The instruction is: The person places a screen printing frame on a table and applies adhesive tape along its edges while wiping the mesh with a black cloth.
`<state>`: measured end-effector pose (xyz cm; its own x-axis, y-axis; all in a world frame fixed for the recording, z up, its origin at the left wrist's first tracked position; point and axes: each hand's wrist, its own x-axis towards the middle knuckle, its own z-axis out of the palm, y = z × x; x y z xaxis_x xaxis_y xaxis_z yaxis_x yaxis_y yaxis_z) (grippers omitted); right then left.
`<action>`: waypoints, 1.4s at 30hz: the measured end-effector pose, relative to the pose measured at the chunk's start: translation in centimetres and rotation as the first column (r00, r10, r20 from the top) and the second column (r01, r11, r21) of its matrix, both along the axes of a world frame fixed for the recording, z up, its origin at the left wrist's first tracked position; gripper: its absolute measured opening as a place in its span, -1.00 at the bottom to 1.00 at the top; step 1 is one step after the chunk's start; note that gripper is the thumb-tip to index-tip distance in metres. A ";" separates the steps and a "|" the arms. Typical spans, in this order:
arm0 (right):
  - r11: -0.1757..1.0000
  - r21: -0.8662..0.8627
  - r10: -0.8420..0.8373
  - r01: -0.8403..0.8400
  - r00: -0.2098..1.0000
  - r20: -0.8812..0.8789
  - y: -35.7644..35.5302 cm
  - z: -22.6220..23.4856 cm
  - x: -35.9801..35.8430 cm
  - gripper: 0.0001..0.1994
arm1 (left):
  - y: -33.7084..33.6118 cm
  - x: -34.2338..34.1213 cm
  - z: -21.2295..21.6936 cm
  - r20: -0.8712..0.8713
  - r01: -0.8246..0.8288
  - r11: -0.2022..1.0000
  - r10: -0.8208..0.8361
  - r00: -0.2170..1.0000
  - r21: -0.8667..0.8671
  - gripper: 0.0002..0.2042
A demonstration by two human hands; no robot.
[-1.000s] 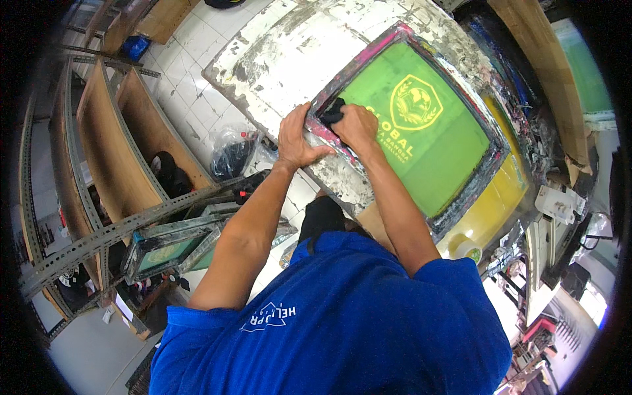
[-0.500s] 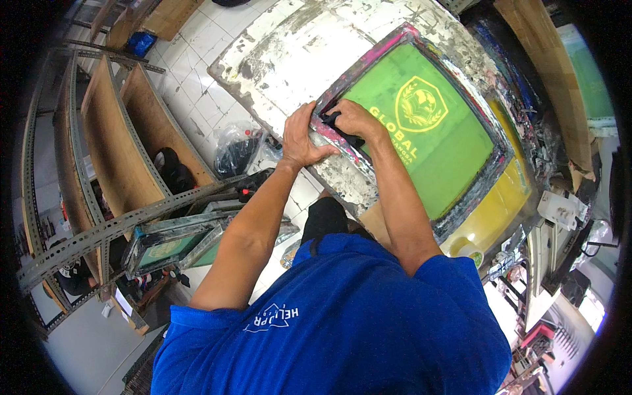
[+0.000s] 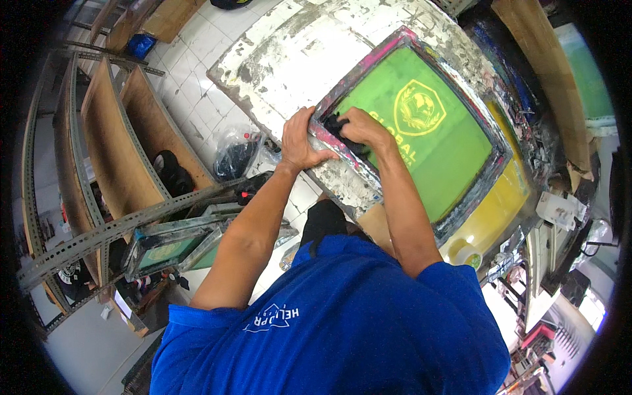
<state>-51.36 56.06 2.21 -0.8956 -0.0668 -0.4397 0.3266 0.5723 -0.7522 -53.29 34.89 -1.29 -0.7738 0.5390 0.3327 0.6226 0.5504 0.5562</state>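
A silk-screen frame (image 3: 454,214) with a paint-stained rim and green mesh (image 3: 447,168) lies on the worktop; its mesh carries a yellow shield emblem and lettering. My left hand (image 3: 301,143) grips the rim at the left corner, thumb spread from the fingers along the outer edge. Inside that corner, my right hand (image 3: 362,129) has its fingers closed on a black cloth (image 3: 336,125), pressed where mesh meets rim. Part of the cloth trails along the near inner edge, partly behind my right wrist.
The worktop (image 3: 289,62) is blotched with old paint. A yellow panel (image 3: 500,204) lies right of the frame, with a small tub (image 3: 469,256) near it. Shelving (image 3: 125,131) stands at left, more screens (image 3: 171,250) below it. A clear plastic bag (image 3: 237,155) sits beside the worktop.
My right hand has shifted slightly right and down inside the frame, and more of the black cloth shows. My left hand keeps its place on the rim.
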 end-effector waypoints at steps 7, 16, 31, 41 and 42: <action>0.975 0.194 -0.061 0.112 0.967 -0.248 0.5 1.1 2.1 -0.64 | -0.1 0.1 0.2 0.014 0.007 1.000 -0.008 1.000 0.027 0.25; 0.893 0.353 -0.124 0.280 0.906 -0.405 -3.6 -1.1 -0.6 -0.82 | 0.0 0.2 0.1 -0.029 0.007 0.999 -0.005 1.000 0.048 0.24; 0.749 0.636 -0.317 0.186 0.943 0.098 4.6 2.9 15.4 -0.74 | -0.1 0.2 -0.2 -0.029 0.011 0.999 -0.010 1.000 0.050 0.23; 0.556 0.823 -0.244 -0.116 0.924 0.295 10.0 2.4 26.9 -0.81 | 0.1 0.1 -0.5 -0.017 -0.004 0.998 0.005 1.000 0.062 0.22; 0.535 0.829 -0.203 -0.162 0.928 0.313 10.0 2.6 27.1 -0.82 | -0.1 0.2 -0.6 -0.007 -0.006 0.999 0.006 1.000 0.052 0.22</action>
